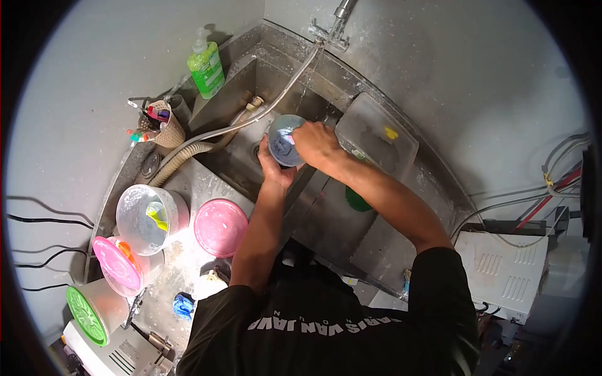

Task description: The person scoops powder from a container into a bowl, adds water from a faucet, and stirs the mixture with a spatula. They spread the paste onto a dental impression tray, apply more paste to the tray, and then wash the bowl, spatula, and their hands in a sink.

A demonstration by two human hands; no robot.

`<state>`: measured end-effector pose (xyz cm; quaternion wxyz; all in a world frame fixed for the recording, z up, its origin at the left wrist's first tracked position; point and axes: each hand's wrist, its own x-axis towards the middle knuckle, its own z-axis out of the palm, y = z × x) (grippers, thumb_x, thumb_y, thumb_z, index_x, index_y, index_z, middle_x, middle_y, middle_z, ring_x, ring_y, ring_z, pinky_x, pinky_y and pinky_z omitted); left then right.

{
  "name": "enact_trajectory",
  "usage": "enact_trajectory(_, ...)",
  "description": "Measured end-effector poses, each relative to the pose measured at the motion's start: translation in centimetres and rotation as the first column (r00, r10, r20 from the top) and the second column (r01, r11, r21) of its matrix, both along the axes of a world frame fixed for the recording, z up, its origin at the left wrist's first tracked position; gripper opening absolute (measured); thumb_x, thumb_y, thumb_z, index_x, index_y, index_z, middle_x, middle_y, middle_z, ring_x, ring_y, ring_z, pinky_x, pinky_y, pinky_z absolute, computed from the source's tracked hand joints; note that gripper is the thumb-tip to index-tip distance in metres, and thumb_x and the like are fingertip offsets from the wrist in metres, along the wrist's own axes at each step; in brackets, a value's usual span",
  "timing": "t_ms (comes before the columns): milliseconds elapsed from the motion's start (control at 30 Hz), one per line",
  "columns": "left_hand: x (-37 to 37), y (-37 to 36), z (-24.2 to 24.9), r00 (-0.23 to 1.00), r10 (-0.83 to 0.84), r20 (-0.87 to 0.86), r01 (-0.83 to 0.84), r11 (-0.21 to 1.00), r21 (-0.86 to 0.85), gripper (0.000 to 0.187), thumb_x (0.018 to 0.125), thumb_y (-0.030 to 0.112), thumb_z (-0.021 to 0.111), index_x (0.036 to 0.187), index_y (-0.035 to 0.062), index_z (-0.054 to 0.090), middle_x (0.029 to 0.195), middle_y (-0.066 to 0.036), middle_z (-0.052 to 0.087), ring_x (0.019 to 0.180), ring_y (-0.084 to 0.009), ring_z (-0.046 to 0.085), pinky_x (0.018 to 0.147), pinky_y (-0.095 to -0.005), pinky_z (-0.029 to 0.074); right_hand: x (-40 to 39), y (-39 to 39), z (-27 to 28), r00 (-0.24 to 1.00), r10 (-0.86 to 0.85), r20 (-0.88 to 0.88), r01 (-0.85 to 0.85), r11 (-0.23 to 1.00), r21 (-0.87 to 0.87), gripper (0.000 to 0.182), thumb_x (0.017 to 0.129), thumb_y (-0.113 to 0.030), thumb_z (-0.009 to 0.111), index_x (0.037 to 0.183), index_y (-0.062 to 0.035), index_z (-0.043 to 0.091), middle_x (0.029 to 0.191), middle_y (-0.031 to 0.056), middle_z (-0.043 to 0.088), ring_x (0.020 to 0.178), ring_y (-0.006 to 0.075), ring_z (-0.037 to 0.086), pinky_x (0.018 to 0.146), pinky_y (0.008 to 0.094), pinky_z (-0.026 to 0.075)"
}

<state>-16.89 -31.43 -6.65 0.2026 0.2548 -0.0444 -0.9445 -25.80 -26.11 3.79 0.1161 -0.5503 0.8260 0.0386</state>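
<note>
Over the steel sink, my left hand is wrapped round the lower side of a round, bluish-grey translucent tub, which is tilted with its open mouth facing up. My right hand is closed at the tub's rim, its fingers reaching into the mouth. A small pinkish-white bit shows at those fingertips, too small to name. A thin grey hose runs down from the tap and passes left of the tub.
A green soap bottle stands at the back left, near a woven basket of brushes. A clear tub, a pink lid and a green-lidded tub occupy the left counter. To the right lies a translucent rectangular container.
</note>
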Motion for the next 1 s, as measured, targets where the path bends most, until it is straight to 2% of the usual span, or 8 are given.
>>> enact_trajectory(333, 0.3, 0.5, -0.1, 0.998, 0.046, 0.039, -0.045, 0.998, -0.036, 0.063, 0.090, 0.063, 0.043, 0.131, 0.0166, 0.055, 0.135, -0.006, 0.056, 0.125, -0.0301, 0.052, 0.103, -0.0579, 0.038, -0.1, -0.1, 1.4, 0.996, 0.076, 0.055, -0.075, 0.997, -0.022, 0.017, 0.086, -0.018, 0.069, 0.089, -0.0030, 0.074, 0.086, 0.0214, 0.070, 0.086, 0.0396, 0.069, 0.075, 0.0457, 0.056)
enact_trajectory(433, 0.4, -0.4, 0.1, 0.999, 0.038, -0.014, -0.039, 0.998, -0.043, 0.063, 0.090, 0.063, 0.044, 0.132, 0.0170, 0.055, 0.136, -0.007, 0.056, 0.125, -0.0303, 0.051, 0.103, -0.0580, 0.038, -0.2, -0.1, 0.7, 0.996, -0.002, -0.084, -0.001, 0.999, -0.038, 0.015, 0.085, -0.017, 0.069, 0.089, -0.0034, 0.075, 0.086, 0.0202, 0.071, 0.087, 0.0382, 0.070, 0.074, 0.0453, 0.056)
enact_trajectory(533, 0.0, 0.1, -0.5, 0.999, 0.028, 0.028, -0.026, 0.997, -0.078, 0.065, 0.090, 0.063, 0.044, 0.135, 0.0162, 0.053, 0.137, -0.008, 0.055, 0.127, -0.0309, 0.050, 0.105, -0.0588, 0.036, 0.0, 0.0, 1.2, 0.993, 0.115, 0.029, -0.115, 0.993, -0.021, 0.017, 0.083, -0.011, 0.061, 0.089, -0.0021, 0.075, 0.089, 0.0179, 0.073, 0.087, 0.0338, 0.072, 0.072, 0.0442, 0.057)
enact_trajectory(633, 0.1, -0.8, -0.5, 0.999, -0.034, -0.023, 0.032, 0.998, -0.057, 0.066, 0.091, 0.064, 0.042, 0.136, 0.0158, 0.052, 0.136, -0.009, 0.056, 0.125, -0.0316, 0.052, 0.103, -0.0584, 0.040, -1.1, 0.2, 1.0, 0.970, 0.103, -0.219, -0.106, 0.994, -0.003, 0.019, 0.086, -0.013, 0.059, 0.089, -0.0034, 0.075, 0.089, 0.0174, 0.073, 0.086, 0.0334, 0.072, 0.072, 0.0443, 0.057)
enact_trajectory(767, 0.4, -0.8, -1.3, 0.972, -0.235, 0.008, 0.235, 0.970, -0.065, 0.068, 0.091, 0.066, 0.042, 0.136, 0.0164, 0.052, 0.135, -0.011, 0.057, 0.123, -0.0331, 0.054, 0.097, -0.0584, 0.045, -1.5, -0.1, 1.4, 0.936, 0.329, -0.126, -0.331, 0.944, 0.003, 0.014, 0.083, -0.016, 0.066, 0.087, -0.0058, 0.075, 0.089, 0.0172, 0.071, 0.085, 0.0353, 0.071, 0.071, 0.0443, 0.056)
enact_trajectory(800, 0.4, -1.0, -1.2, 0.966, -0.260, 0.007, 0.260, 0.964, -0.056, 0.069, 0.090, 0.067, 0.042, 0.136, 0.0167, 0.052, 0.135, -0.011, 0.057, 0.123, -0.0332, 0.055, 0.097, -0.0587, 0.045, -1.9, -0.3, 1.2, 0.916, 0.298, -0.268, -0.330, 0.941, -0.080, 0.012, 0.081, -0.015, 0.068, 0.085, -0.0061, 0.074, 0.089, 0.0169, 0.071, 0.084, 0.0347, 0.071, 0.070, 0.0447, 0.056)
enact_trajectory(900, 0.3, -1.0, -1.1, 0.945, -0.326, 0.015, 0.327, 0.944, -0.052, 0.072, 0.088, 0.070, 0.043, 0.136, 0.0173, 0.053, 0.134, -0.011, 0.057, 0.122, -0.0337, 0.055, 0.097, -0.0599, 0.044, -2.8, 0.5, 1.7, 0.907, 0.378, -0.185, -0.360, 0.925, 0.124, 0.011, 0.080, -0.015, 0.067, 0.082, -0.0067, 0.074, 0.090, 0.0158, 0.071, 0.084, 0.0341, 0.071, 0.070, 0.0452, 0.055)
enact_trajectory(1000, 0.6, -0.9, -1.0, 0.934, -0.354, 0.051, 0.358, 0.931, -0.079, 0.069, 0.090, 0.067, 0.042, 0.135, 0.0168, 0.054, 0.133, -0.011, 0.058, 0.121, -0.0340, 0.056, 0.095, -0.0598, 0.046, -3.4, 0.7, 0.0, 0.857, 0.480, -0.186, -0.501, 0.861, -0.087, 0.012, 0.077, -0.013, 0.068, 0.086, -0.0071, 0.074, 0.093, 0.0138, 0.071, 0.084, 0.0335, 0.070, 0.072, 0.0435, 0.055)
